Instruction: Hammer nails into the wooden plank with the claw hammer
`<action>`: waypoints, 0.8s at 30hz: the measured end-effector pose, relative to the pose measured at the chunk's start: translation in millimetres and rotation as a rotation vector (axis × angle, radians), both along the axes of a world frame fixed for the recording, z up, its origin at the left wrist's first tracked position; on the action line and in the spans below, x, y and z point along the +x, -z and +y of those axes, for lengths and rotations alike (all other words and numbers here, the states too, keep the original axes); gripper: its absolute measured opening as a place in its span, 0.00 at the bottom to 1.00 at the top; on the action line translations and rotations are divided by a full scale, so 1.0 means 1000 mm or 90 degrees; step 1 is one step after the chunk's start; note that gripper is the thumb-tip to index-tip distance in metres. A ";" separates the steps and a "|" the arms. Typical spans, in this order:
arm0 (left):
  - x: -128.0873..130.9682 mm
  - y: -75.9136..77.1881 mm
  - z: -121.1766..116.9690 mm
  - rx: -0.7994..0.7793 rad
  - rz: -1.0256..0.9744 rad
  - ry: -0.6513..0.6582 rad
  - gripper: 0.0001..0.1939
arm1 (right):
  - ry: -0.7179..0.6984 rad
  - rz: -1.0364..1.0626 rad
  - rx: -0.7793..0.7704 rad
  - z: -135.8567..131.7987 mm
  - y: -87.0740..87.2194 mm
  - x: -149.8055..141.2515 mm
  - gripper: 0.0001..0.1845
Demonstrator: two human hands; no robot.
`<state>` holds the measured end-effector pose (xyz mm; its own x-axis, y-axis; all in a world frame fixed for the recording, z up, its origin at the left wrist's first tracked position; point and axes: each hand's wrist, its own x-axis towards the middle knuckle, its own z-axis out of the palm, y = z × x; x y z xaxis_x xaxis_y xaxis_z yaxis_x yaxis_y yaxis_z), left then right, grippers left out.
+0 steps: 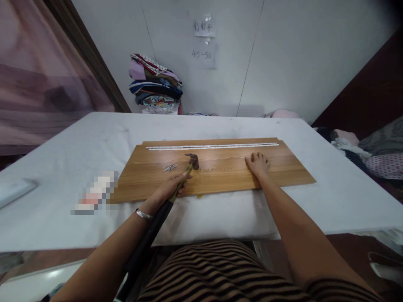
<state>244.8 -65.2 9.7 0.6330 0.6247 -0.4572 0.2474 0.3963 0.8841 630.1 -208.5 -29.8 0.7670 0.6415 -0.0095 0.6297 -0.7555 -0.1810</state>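
Observation:
My left hand point(171, 184) is wrapped around the handle of a claw hammer point(192, 161), close below its head. The hammer's head is over the wooden board point(286, 167), at the left end of a row of small dark nails point(217, 169). Whether the head touches the board I cannot tell. Left of the hammer lies a small pile of loose nails point(170, 168). My right hand point(258, 164) rests on the board to the right of the row, fingers apart and slightly bent, holding nothing.
Two pale marked strips point(214, 147) run along the board's far part. The board lies on a white-covered table point(220, 218). A blurred-out object point(96, 193) lies at its left end, and a white object point(15, 191) farther left. Folded cloths point(155, 86) are stacked by the wall.

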 end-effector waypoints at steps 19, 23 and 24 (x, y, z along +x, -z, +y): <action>0.001 -0.004 -0.002 -0.004 -0.015 0.016 0.35 | 0.004 0.008 -0.006 -0.001 -0.004 -0.001 0.31; 0.003 -0.005 -0.003 -0.008 0.001 0.003 0.35 | 0.003 0.010 -0.011 -0.001 -0.004 -0.001 0.31; 0.003 -0.006 -0.003 -0.007 0.005 0.002 0.36 | 0.004 0.012 -0.013 0.000 -0.004 -0.001 0.32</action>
